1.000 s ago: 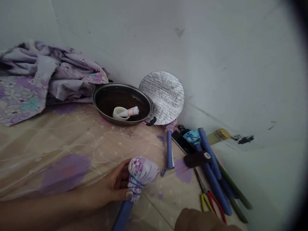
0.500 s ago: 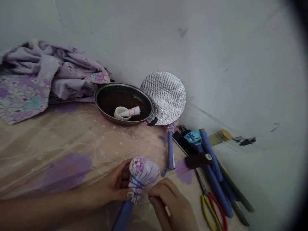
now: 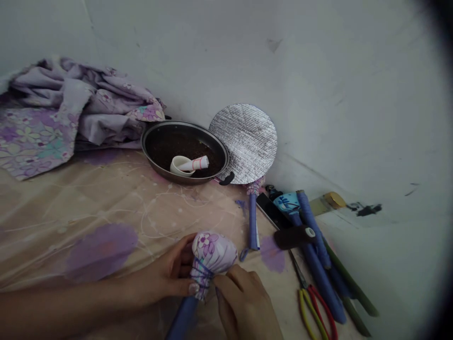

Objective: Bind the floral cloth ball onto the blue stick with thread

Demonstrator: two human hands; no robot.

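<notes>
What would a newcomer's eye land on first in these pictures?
At bottom centre, the left hand clasps a round floral-fabric bundle tied onto a blue foam tube, with the right hand against it. Behind them, by the wall, a round silver foil disc stands beside a dark pan holding a white cup.

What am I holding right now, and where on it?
A floral cloth bundle tied onto a blue foam tube. The left hand grips it at the tied neck with its fingers; the right hand rests its fingers against the same neck.
</notes>
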